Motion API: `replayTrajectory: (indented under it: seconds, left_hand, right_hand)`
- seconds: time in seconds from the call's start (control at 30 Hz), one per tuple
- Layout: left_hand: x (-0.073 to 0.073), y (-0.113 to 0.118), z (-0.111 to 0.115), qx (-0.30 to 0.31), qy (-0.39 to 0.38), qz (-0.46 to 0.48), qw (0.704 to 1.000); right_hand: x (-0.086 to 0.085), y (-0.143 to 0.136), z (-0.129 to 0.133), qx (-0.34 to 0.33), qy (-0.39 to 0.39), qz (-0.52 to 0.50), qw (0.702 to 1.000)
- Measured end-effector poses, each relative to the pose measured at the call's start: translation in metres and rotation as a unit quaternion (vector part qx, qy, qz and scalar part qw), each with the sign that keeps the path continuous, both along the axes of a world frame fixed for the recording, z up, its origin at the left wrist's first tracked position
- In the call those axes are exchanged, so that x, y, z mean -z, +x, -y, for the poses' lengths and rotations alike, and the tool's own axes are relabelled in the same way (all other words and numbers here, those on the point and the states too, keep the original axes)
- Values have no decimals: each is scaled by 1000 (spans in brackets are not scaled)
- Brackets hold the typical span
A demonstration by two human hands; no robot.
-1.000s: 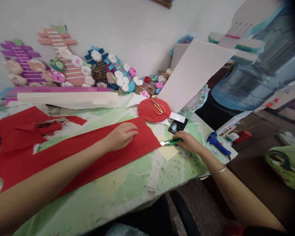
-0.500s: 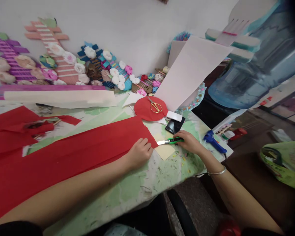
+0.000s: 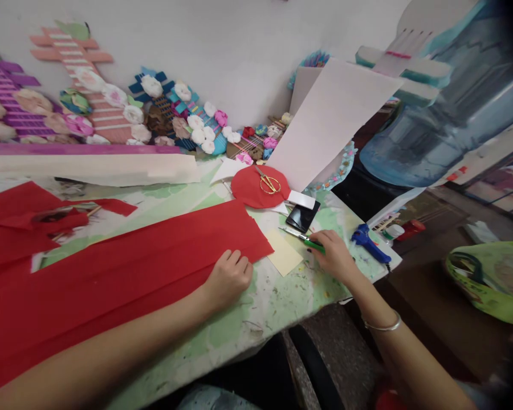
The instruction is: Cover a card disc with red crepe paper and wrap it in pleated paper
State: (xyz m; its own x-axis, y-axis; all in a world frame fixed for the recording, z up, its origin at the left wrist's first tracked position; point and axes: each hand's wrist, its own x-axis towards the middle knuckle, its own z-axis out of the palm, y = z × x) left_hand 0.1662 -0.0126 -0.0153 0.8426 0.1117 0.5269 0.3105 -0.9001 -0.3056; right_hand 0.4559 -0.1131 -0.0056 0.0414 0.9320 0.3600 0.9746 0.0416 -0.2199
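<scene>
Left hand (image 3: 231, 276): curled at red sheet's (image 3: 154, 245) near edge, apparently steadying; pinch unclear.
Right hand (image 3: 334, 257): grips green cutter (image 3: 315, 245), blade beside phone (image 3: 302, 216).
Next move: likely needs fingers clear of blade.

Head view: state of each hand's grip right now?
Left hand: fingers curled, resting at the red sheet's edge.
Right hand: closed on the green cutter.

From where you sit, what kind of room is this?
It looks like a craft room, maybe a workshop or classroom. There's a blue glue gun on the paint-stained table, gold-handled scissors on a red disc, and paper flowers along the wall.
</scene>
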Motion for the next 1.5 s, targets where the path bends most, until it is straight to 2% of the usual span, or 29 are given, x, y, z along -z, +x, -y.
replayTrajectory:
  seconds: [0.1, 0.23, 0.47, 0.63, 0.83, 1.13, 1.5]
  left_hand:
    - [0, -10, 4, -18, -4, -10, 1000]
    - [1, -15, 6, -36, -11, -24, 999]
    - [1, -17, 4, -48, -20, -26, 998]
    - [3, -16, 3, -23, -26, -8, 999]
    - [6, -19, -2, -6, -24, 12, 1000]
    - [8, -22, -4, 6, -47, 21, 999]
    - [10, -22, -3, 13, -68, 32, 997]
  right_hand:
    - [1, -39, -13, -131, 15, -21, 991]
    - [3, -78, -37, -200, 1, 11, 980]
    - [-1, -90, -51, -216, -35, 38, 975]
    - [-7, -95, -54, -231, -51, 38, 971]
    - [-5, -110, -60, -274, -35, 65, 959]
    - [9, -122, -47, -278, 52, 126, 951]
    - [12, -126, -52, -278, 60, 137, 949]
